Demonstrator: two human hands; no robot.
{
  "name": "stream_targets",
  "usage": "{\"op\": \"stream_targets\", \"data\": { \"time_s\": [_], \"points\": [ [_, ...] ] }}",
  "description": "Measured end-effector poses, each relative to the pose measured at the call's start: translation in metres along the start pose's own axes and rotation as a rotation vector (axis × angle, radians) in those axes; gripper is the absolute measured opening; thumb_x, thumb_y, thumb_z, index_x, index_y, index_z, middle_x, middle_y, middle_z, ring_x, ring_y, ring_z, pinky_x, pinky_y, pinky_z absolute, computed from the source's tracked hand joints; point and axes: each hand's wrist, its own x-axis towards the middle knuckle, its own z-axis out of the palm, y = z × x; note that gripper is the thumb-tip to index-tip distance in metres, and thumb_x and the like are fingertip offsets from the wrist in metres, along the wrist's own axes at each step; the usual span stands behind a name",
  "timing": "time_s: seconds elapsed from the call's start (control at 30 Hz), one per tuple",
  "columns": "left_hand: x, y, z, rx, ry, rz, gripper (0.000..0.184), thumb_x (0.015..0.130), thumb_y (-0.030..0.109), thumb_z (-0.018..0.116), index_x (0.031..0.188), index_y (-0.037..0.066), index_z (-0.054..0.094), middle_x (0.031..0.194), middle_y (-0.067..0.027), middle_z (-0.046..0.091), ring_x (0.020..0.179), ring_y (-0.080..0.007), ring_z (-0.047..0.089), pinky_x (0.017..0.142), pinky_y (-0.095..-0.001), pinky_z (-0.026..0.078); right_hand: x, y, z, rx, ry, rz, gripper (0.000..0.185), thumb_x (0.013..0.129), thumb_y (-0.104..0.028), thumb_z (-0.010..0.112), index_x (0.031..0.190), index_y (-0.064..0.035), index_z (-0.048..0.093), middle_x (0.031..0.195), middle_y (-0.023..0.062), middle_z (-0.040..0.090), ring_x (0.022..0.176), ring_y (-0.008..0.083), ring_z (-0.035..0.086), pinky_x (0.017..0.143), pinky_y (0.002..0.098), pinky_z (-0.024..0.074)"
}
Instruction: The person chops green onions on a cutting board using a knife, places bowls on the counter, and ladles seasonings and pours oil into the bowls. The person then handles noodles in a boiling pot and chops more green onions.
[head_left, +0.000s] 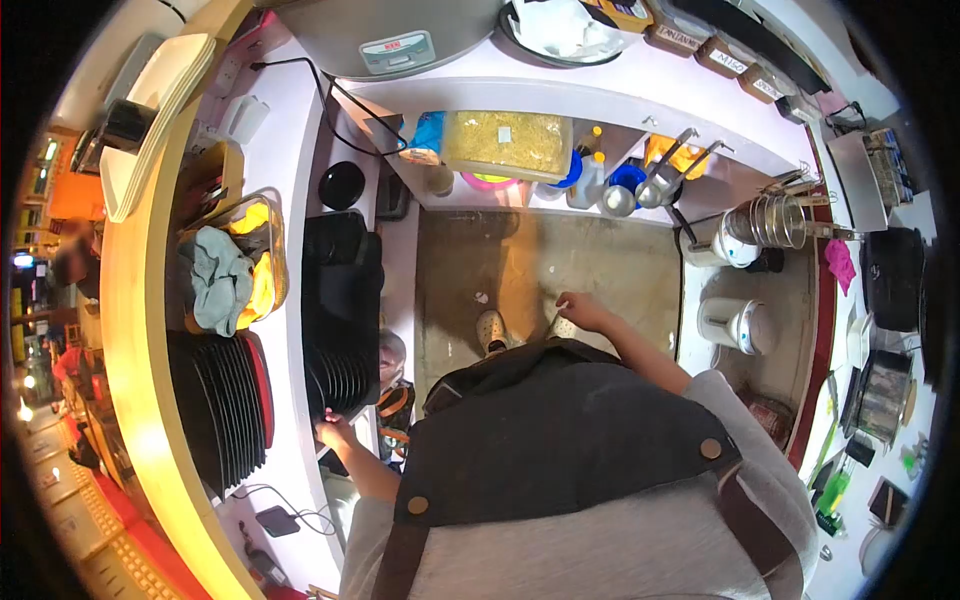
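Note:
At the lower left, my left hand (336,430) is at the edge of the white shelf, beside the lower end of a row of black trays (340,372). Its fingers look bent, and what they touch is too small to make out. My right hand (582,311) hangs over the brown floor (610,260), above one of my light clogs (563,326); its fingers are curled together, and nothing can be made out in them. A dark apron (570,435) covers my front.
More black trays (215,410) stand on the left counter near a basket with a grey cloth (220,280). Ahead, a shelf holds a bin of yellow contents (510,143), bottles and ladles (660,187). White buckets (730,325) and strainers (775,222) are at the right.

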Motion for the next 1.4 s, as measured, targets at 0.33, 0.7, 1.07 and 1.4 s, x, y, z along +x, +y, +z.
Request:
{"op": "stream_targets", "data": {
  "time_s": [0.33,0.7,1.07,1.4],
  "points": [
    [-0.056,0.014,0.002,0.282,-0.114,0.050,0.012,0.089,0.015,0.060,0.084,0.008,0.051,0.055,-0.0036,0.049,0.042,-0.0094,0.042,0.038,-0.0230,0.037,0.017,-0.035,-0.010,0.077,-0.089,-0.120,0.031,0.084,-0.026,0.061,0.105,-0.0041,0.065,0.094,0.0174,0.069,0.089,0.0323,0.067,0.079,0.0410,0.0517],
    [-0.185,0.000,0.131,0.642,-0.723,-0.327,0.049,0.085,0.011,0.059,0.132,0.010,0.045,0.103,-0.0064,0.062,0.059,-0.0086,0.057,0.037,-0.0175,0.037,0.012,-0.171,-0.001,1.148,-0.511,0.043,0.052,0.089,-0.049,0.062,0.124,-0.0109,0.055,0.112,0.0019,0.062,0.093,0.0181,0.061,0.088,0.0355,0.0483],
    [0.066,-0.078,0.229,1.667,-0.311,1.191,0.057,0.092,0.041,0.058,0.129,-0.001,0.053,0.122,-0.0242,0.057,0.115,-0.0266,0.056,0.096,-0.0432,0.044,-0.001,-0.106,-0.043,1.685,-0.026,0.264,0.034,0.074,-0.021,0.058,0.102,-0.0022,0.061,0.095,0.0110,0.067,0.087,0.0269,0.064,0.084,0.0427,0.0522],
    [0.163,-0.160,0.258,2.030,-0.245,0.838,0.049,0.092,0.036,0.058,0.125,-0.001,0.053,0.118,-0.0222,0.057,0.112,-0.0259,0.056,0.094,-0.0419,0.044,-0.088,-0.031,-0.045,1.761,0.455,0.419,0.043,0.072,-0.023,0.057,0.110,-0.0023,0.060,0.104,0.0128,0.066,0.093,0.0285,0.062,0.089,0.0423,0.0480]
  ]
}}
